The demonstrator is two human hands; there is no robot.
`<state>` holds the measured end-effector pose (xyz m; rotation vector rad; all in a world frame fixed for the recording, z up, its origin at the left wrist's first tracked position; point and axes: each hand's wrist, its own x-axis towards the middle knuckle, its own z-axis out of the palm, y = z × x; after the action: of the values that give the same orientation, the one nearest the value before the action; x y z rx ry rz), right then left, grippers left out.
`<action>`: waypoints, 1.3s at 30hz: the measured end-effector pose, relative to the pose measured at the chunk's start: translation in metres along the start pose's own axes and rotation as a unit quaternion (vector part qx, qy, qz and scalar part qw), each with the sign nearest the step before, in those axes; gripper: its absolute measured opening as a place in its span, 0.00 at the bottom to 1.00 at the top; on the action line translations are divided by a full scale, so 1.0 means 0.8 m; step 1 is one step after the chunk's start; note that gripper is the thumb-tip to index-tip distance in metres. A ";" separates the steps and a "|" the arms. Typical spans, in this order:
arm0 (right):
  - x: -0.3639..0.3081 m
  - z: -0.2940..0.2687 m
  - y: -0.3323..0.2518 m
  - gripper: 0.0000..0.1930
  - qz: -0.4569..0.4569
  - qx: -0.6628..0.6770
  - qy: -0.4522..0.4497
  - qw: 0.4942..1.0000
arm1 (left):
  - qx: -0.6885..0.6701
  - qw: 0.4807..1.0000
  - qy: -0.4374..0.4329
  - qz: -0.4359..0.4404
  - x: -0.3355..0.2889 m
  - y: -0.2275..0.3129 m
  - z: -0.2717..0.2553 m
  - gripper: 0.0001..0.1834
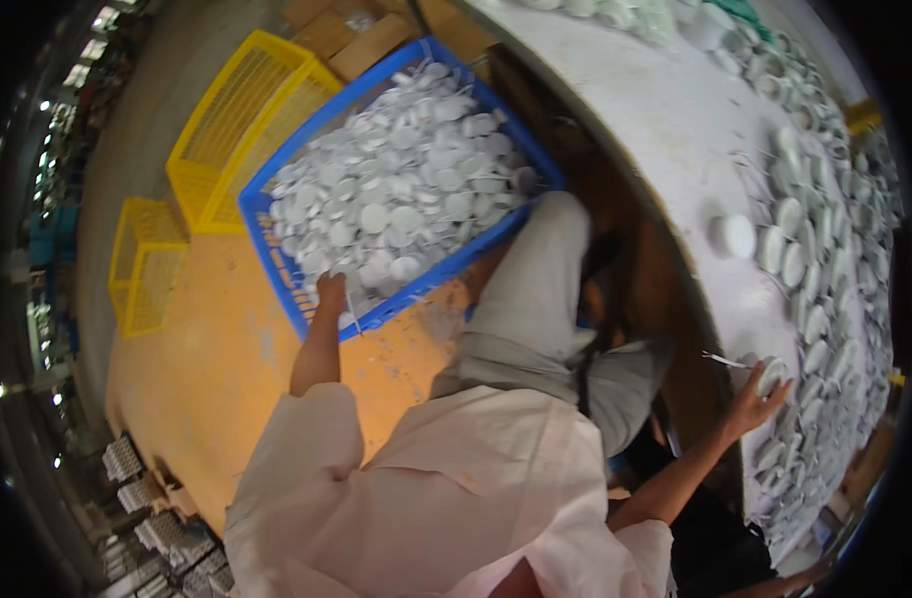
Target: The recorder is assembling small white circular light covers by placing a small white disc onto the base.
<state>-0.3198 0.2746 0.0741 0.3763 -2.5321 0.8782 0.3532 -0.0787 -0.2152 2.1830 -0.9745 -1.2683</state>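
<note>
"White disc (772, 373) first: where is it, with the middle of the view as the clock's hub?"

"Between three and four, over the edge of a pale tabletop (665, 130). The right hand (757, 405) has thumb and fingers clamped on it, and thin pale leads (725, 360) stick out toward ten."

"And the left hand (331, 289)?"

"Well apart from the other, at nine, close in, by the near side of a blue crate (525, 151). Its fingers look curled, with a thin white strand beside them; I can't tell whether they're closed on anything."

"What's around?"

"At eleven, that crate, heaped with similar discs (401, 169). Beyond it, cartons (376, 45). One yellow crate (239, 90) stands at ten, another at nine, on an orange floor (227, 359). More discs crowd the tabletop from one round to four, and a single one (735, 236) sits between two and three, just beside them."

"Anything in the way?"

"A bent leg (530, 274) in pale trousers, near the hub, between the blue crate and the tabletop."

"Labels or writing?"

"One carton at eleven has a pale patch, too blurred to read. Any print on the discs is too small to tell."
</note>
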 end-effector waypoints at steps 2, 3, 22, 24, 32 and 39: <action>-0.017 0.010 -0.067 0.37 0.022 0.045 -0.050 0.997 | 0.005 0.999 0.045 0.003 0.000 -0.001 -0.047 0.28; -0.025 0.021 -0.096 0.37 0.023 0.062 -0.069 0.995 | 0.005 0.998 0.070 0.001 0.009 -0.013 -0.079 0.28; -0.164 0.056 -0.265 0.47 -0.398 0.291 -0.347 0.797 | -0.136 0.668 -0.678 0.275 -0.395 0.329 0.230 0.41; -0.160 0.053 -0.260 0.46 -0.382 0.293 -0.354 0.802 | -0.173 0.667 -0.696 0.201 -0.397 0.329 0.233 0.42; -0.050 0.084 -0.227 0.27 -0.011 0.254 -0.267 0.930 | -0.244 0.694 -0.668 0.109 -0.384 0.303 0.232 0.42; 0.033 0.159 -0.188 0.19 0.132 0.232 -0.258 0.929 | -0.178 0.719 -0.657 0.139 -0.395 0.276 0.242 0.41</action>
<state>-0.3239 0.0763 0.0754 0.4652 -2.8668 1.6874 0.0003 0.0094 0.0162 0.5194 -1.2288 -2.5569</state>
